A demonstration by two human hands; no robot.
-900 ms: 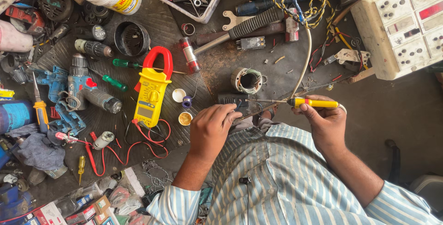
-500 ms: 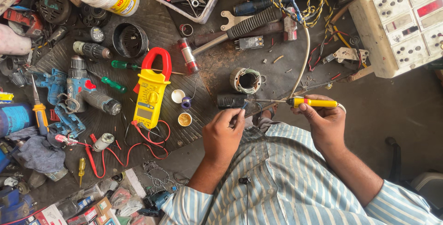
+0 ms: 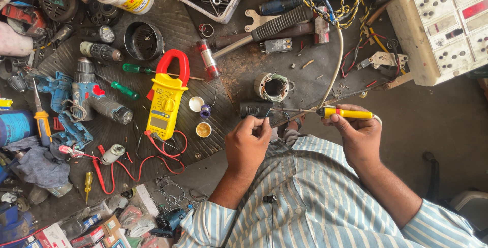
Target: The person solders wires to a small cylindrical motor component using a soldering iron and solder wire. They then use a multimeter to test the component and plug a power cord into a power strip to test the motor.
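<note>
A small black rectangular plastic part (image 3: 255, 110) lies a little right of the middle of the frame, at the near edge of the dark, scuffed tabletop (image 3: 244, 70), and the work centres on it. The left hand (image 3: 247, 144) has its grip pinched on the near end of that part, fingertips pressed together over it. The right hand (image 3: 358, 135), just right of centre, has its grip closed around the yellow handle of a thin-tipped soldering iron (image 3: 345, 113), whose metal shaft runs leftward until its tip sits at or just beside the black part; whether it touches cannot be told. A white cord leads from the handle up toward the upper right.

By the look of it, this is the soldering step itself: part steadied, tip brought to the joint. The next move would call for a still left pinch and a fine, slow touch of the tip.

Just above the part stands a round motor winding with copper wire (image 3: 273, 86). Left of it are small round tins (image 3: 203, 129) and a yellow clamp meter with red jaws (image 3: 165, 100), its red leads curling below. A blue cordless drill (image 3: 89, 98) lies at the left, and a cream switch-and-socket board (image 3: 447, 24) fills the upper right
</note>
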